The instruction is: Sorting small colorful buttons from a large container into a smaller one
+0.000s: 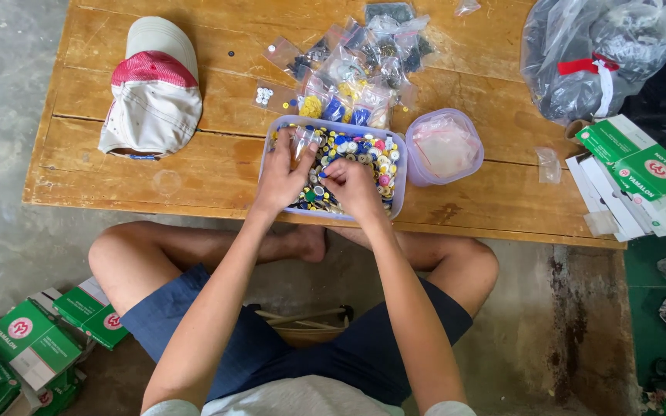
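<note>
The wooden desk (194,177) fills the upper half of the frame, and its near edge runs just under your wrists, with the box overhanging it slightly, so keep your forearms from nudging the box towards you.

At the upper right sits a large clear bag (595,54) of dark stuff, and below it, at the right edge, a stack of green and white cartons (641,177). At the upper left lies a red and white cap (156,92). The free room is the bare wood between the cap and the box; that is where a hand can swing out without knocking anything.

In the middle is the clear plastic box (404,181) full of coloured buttons (364,150), with its round lid (445,146) just to the right and a heap of small bags (364,62) of sorted buttons behind it.

Your left hand (283,173) holds a small clear bag (302,142) upright over the box (keep its mouth open and low). Your right hand (352,185) is pinched narrow among the buttons; whether it has one between the fingertips I cannot tell. Pick over the box, so anything dropped falls back in.
</note>
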